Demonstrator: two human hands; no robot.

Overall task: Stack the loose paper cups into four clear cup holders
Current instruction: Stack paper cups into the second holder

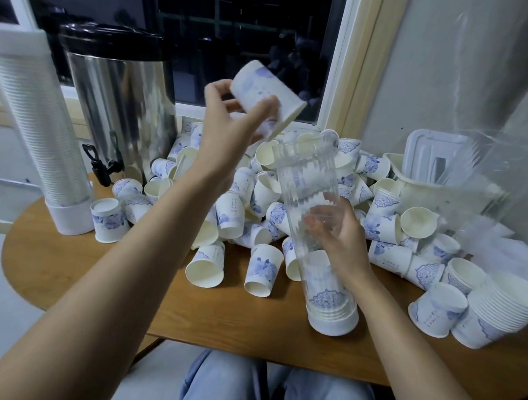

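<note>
Your left hand [230, 117] has a paper cup [267, 98] gripped between thumb and fingers, up in the air. It's tilted, with the base up and to the left of your fingertips and the open mouth angled down to the right. That aims it at the open top of the clear cup holder [301, 177] just under those fingers.

Your right hand [338, 235] wraps round the holder's middle, and the curled fingers show through the ribbed plastic. The holder's a long tube with its axis leaning a bit left, white cap down on the wooden table [97, 282]. Well below your right fingers, a few nested cups [325, 296] sit at the bottom with their rims toward the cap.

Beyond both hands is a heap of loose cups [256, 199], white paper with blue print. Far left of your left fingers, a second holder [37, 142] is packed with cups, next to a shiny steel urn [120, 104].
</note>
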